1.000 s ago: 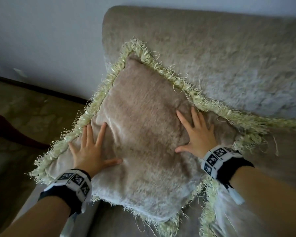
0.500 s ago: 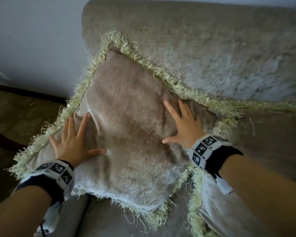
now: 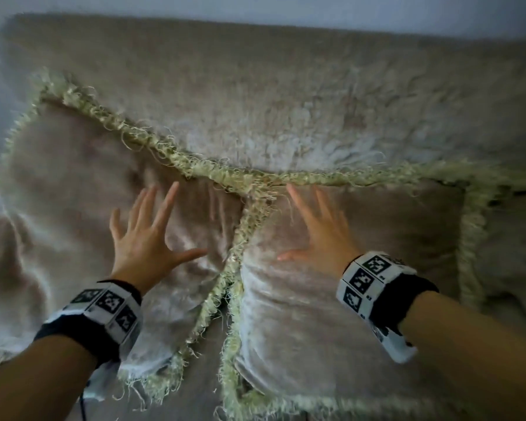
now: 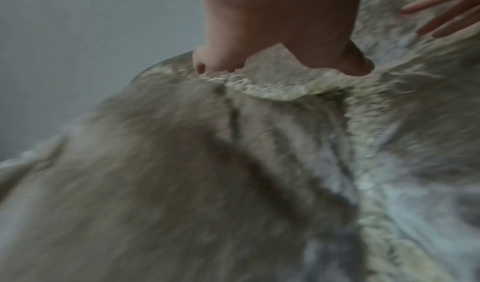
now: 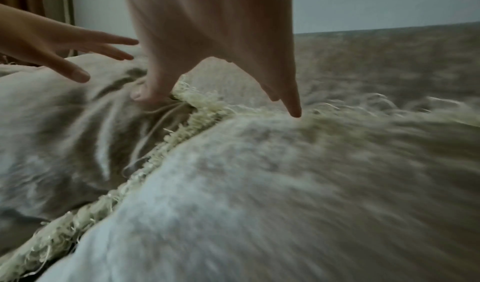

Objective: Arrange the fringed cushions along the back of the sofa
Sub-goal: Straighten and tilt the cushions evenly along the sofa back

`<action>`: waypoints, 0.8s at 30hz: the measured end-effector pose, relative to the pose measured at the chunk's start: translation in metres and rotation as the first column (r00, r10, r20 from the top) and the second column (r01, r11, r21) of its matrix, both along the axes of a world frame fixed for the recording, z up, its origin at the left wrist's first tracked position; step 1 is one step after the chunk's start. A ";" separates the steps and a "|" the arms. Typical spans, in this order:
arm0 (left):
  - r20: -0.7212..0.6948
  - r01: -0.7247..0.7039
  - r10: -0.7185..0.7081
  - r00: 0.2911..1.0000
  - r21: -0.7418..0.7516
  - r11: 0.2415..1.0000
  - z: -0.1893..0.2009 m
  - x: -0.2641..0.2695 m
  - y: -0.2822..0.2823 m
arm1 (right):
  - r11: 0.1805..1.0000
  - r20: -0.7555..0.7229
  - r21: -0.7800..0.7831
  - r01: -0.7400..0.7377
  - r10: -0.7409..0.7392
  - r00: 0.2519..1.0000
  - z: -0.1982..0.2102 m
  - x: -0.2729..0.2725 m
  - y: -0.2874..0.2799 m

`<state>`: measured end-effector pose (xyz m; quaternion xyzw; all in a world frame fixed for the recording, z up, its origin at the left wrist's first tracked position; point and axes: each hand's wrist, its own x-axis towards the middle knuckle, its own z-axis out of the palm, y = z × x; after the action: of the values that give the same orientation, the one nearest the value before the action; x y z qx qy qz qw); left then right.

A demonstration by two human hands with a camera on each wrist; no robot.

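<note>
Two fringed cushions lean side by side against the sofa back (image 3: 286,86), both on the seat. The left cushion (image 3: 73,192) sits at the sofa's left end, tilted, its upper left corner raised against the back near the sofa's left edge and its top edge sloping down to the right. The right cushion (image 3: 377,238) stands squarer, top edge roughly level along the back. Their inner fringes (image 3: 246,226) touch near the top and part slightly toward the seat's front edge, where a narrow strip of seat (image 3: 213,344) shows between them. A third fringed edge (image 3: 468,253) lies just beside the right cushion's right side; whether it belongs to another cushion cannot be told. The left hand (image 3: 146,238) lies flat on the left cushion near its inner edge, fingers straight and spread, thumb out toward the fringe; it grips nothing. The fabric beneath it is creased. The right hand (image 3: 319,232) lies flat on the right cushion near its upper inner corner, fingers straight and apart, thumb pointing left, holding nothing. In the right wrist view the right fingertips (image 5: 293,110) touch the pile just short of the top fringe; the left hand (image 5: 64,46) shows beside it, fingers extended. The left wrist view is blurred; the left hand (image 4: 280,30) meets the cushion near the fringe. Both wrists carry marker bands (image 3: 374,281). Wall (image 3: 255,7) shows above the sofa back.
</note>
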<state>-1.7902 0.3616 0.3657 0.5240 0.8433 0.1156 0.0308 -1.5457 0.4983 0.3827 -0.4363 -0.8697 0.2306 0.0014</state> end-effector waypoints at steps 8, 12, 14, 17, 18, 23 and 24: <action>-0.035 0.324 -0.325 0.945 -0.038 0.945 -0.026 0.145 0.119 | 0.955 -0.080 0.123 0.271 -0.262 0.962 -0.027 0.183 0.036; 0.012 0.398 -0.404 0.915 -0.204 0.894 -0.025 0.185 0.169 | 0.904 -0.055 -0.062 0.423 -0.426 0.903 -0.063 0.248 0.041; 0.027 0.404 -0.420 0.907 -0.333 0.852 -0.016 0.190 0.187 | 0.879 -0.047 -0.169 0.445 -0.458 0.888 -0.081 0.259 0.042; -0.019 0.414 -0.480 0.877 -0.477 0.775 -0.004 0.186 0.202 | 0.857 -0.125 -0.285 0.428 -0.476 0.870 -0.097 0.255 0.046; -0.037 0.416 -0.501 0.865 -0.506 0.755 -0.001 0.186 0.204 | 0.856 -0.159 -0.323 0.405 -0.471 0.868 -0.101 0.252 0.047; -0.106 0.416 -0.537 0.837 -0.516 0.749 -0.006 0.192 0.198 | 0.829 -0.205 -0.382 0.409 -0.508 0.837 -0.111 0.244 0.048; -0.087 0.422 -0.528 0.845 -0.497 0.758 -0.008 0.191 0.196 | 0.823 -0.223 -0.373 0.428 -0.527 0.820 -0.111 0.243 0.046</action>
<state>-1.5992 0.5581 0.3577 0.7085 0.6821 -0.1581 0.0880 -1.3031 0.5441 0.2713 -0.5947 -0.6721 0.4212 0.1315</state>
